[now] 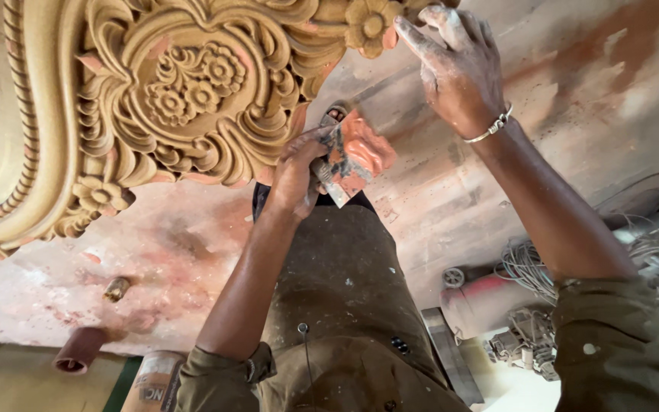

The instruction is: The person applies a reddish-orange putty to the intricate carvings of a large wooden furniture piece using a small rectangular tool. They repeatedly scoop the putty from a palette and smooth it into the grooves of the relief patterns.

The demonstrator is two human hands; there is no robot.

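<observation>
Left hand (pixel 295 172) is clamping shut on a putty knife (pixel 345 164) – blade caked in reddish-orange filler, sitting just below the lower right edge of the carved wooden panel (pixel 184 91), touching or nearly touching the carving; cannot tell which. Right hand (pixel 455 65) is resting with fingers spread and loosely curled, fingertips (pixel 413 34) pressing on the panel's right edge beside a carved flower (pixel 371 23) – not gripping anything. A metal bangle (pixel 491 126) is sitting on that wrist. Both hands are dusted pale with powder. The panel is lying flat on the table (pixel 497 152), taking up the upper left of the view: rope-twist border, scrolls, a cluster of rosettes in the middle, patches of reddish filler in several recesses. The table surface around the panel is smeared with pink and rust stains. Below the panel, on the table, a small brass-coloured piece (pixel 116 288) is lying; further below it, a dark red tube (pixel 79 349) at the table edge. Well to the right of the panel, off the table, a red power tool (pixel 482 301) and tangled wire (pixel 650 252) are lying on the floor.
</observation>
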